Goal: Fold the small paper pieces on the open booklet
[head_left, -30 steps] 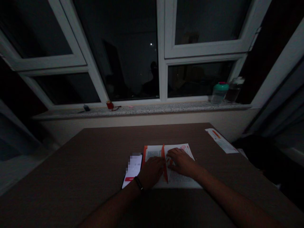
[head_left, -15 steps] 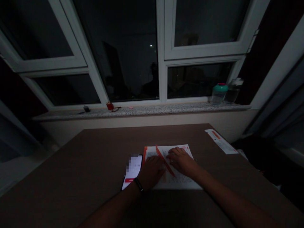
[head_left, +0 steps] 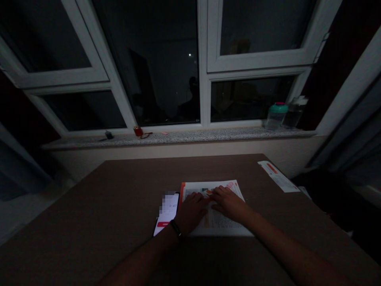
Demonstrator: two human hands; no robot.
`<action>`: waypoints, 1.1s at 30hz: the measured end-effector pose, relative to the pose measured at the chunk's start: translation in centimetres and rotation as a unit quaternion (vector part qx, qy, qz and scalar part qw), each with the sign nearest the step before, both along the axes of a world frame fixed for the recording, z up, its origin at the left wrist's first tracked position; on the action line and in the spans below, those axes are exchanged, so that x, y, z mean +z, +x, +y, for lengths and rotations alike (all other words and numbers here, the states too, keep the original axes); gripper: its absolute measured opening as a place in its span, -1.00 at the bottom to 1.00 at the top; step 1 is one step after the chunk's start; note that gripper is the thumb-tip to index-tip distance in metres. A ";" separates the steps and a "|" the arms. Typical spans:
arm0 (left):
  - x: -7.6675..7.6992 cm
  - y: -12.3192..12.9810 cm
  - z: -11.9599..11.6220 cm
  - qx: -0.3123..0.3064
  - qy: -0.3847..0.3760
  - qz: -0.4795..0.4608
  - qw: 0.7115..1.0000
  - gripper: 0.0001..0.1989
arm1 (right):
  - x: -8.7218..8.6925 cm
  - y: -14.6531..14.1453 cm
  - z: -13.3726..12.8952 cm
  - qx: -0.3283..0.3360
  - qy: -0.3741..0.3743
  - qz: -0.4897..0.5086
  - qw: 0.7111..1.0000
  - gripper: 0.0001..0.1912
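Note:
A printed sheet or booklet page (head_left: pixel 220 224) with an orange left edge lies flat on the table under both my hands. Between my fingertips is an orange-and-white paper strip (head_left: pixel 209 193), mostly covered by the fingers. My left hand (head_left: pixel 192 210), with a dark band at the wrist, is closed on the strip's left side. From the right, my right hand (head_left: pixel 228 202) pinches the other side, its fingertips almost meeting those of the left. How the strip is folded cannot be made out in the dim light.
A lit phone (head_left: pixel 167 214) lies just left of the page. A torn paper piece (head_left: pixel 279 177) rests at the table's (head_left: pixel 104 198) right edge. On the stone sill (head_left: pixel 190 137) stand a teal-lidded bottle (head_left: pixel 277 116), a clear bottle (head_left: pixel 294 113) and a small red item (head_left: pixel 138 131).
The orange strip, which lay in a long diagonal between my hands, is now turned and mostly covered by my fingers. My hands have come closer together at its ends.

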State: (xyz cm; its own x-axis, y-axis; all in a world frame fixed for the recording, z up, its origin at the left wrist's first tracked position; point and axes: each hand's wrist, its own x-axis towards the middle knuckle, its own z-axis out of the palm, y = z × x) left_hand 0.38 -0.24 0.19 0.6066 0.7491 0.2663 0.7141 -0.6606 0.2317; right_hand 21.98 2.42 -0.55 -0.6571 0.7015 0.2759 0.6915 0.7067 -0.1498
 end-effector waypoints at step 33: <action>-0.6 1.1 1.5 0.014 -0.006 -0.004 1.000 -0.85 | -0.5 -0.2 0.1 -0.015 -0.035 0.089 0.995 -0.83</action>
